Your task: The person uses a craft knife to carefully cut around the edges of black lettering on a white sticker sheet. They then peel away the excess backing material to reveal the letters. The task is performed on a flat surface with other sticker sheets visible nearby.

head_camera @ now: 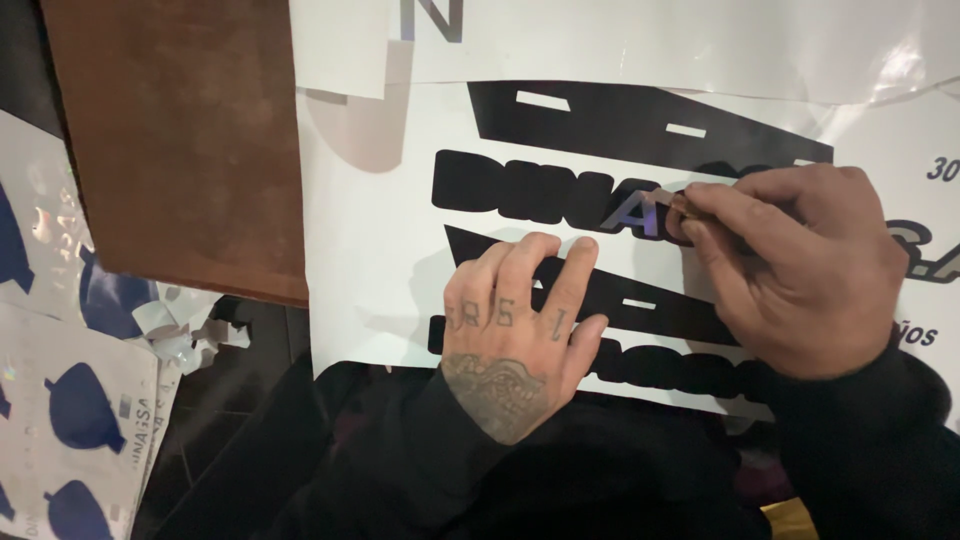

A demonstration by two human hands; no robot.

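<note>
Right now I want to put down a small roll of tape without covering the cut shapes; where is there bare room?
The brown board at upper left is bare. A blank white strip of the vinyl sheet runs between that board and the black shapes. Crowded: the sheet's middle under the left hand and right hand, and the scraps at left.

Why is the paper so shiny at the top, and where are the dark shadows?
Head view: light glares off the glossy white sheet along the top. The left hand throws a soft grey shadow leftward on the white vinyl sheet. The right hand looks slightly blurred. The dark sleeves at the bottom fall into deep shade, detail lost.
</note>
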